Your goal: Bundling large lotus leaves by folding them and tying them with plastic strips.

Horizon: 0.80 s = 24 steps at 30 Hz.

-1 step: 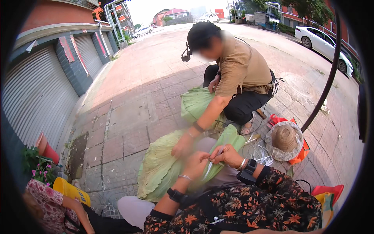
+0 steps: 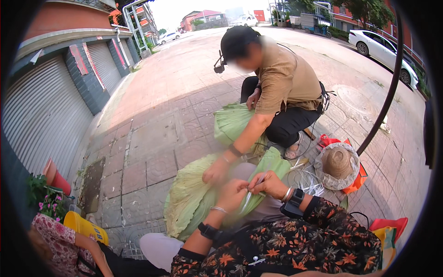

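Observation:
My left hand [image 2: 232, 195] and my right hand [image 2: 270, 184] meet over my lap, fingers pinched together on a thin white strip [image 2: 248, 200]. Below them the strip hangs against a green leaf bundle [image 2: 273, 162], whose folded leaves reach beyond my right hand. To the left, a wide fan of big yellowish-green leaves [image 2: 191, 191] spreads beside my knee. A co-worker's hand [image 2: 216, 171] reaches across and touches those leaves; its fingers are partly blurred. The co-worker's other hand [image 2: 253, 99] rests by a second bundle of large green leaves [image 2: 233, 122].
Opposite me squats the co-worker [image 2: 288, 78]. Loose white strips [image 2: 311, 183] lie on the paving near a straw hat [image 2: 340, 162] with a pale frill. A dark curved pole [image 2: 385, 99] rises at right. At lower left are a yellow bucket [image 2: 85, 226] and another person's sleeve [image 2: 57, 235].

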Motion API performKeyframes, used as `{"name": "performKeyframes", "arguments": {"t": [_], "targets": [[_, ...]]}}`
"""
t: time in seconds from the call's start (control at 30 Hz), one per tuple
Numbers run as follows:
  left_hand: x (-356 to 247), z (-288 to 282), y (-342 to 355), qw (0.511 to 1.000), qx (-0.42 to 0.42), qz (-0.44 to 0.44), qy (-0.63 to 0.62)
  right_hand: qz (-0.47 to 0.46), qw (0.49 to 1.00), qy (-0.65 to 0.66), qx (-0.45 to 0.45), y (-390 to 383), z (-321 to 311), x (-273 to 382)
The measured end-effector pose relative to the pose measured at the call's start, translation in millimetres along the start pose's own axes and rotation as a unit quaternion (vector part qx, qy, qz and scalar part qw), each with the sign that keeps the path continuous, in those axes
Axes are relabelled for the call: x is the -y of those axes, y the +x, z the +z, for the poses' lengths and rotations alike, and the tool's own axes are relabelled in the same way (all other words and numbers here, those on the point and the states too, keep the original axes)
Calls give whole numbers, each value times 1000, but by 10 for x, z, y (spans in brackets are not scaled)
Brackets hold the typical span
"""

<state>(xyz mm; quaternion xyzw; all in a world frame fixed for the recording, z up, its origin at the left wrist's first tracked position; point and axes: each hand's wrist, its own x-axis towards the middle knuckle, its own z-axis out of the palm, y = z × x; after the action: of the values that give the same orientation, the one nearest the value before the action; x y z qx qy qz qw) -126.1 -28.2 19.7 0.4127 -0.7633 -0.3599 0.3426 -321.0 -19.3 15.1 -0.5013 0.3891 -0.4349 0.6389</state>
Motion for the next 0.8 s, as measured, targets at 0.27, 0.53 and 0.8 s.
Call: {"name": "performKeyframes", "arguments": {"t": [0.27, 0.53, 0.8], "targets": [[-36, -105, 56, 998, 53, -39, -5, -30, 999, -13, 16, -46, 60, 4], [-44, -149, 15, 991, 91, -84, -59, -55, 996, -73, 25, -71, 105, 25], [161, -97, -12, 994, 59, -80, -33, -466, 744, -479, -20, 155, 106, -80]]}}
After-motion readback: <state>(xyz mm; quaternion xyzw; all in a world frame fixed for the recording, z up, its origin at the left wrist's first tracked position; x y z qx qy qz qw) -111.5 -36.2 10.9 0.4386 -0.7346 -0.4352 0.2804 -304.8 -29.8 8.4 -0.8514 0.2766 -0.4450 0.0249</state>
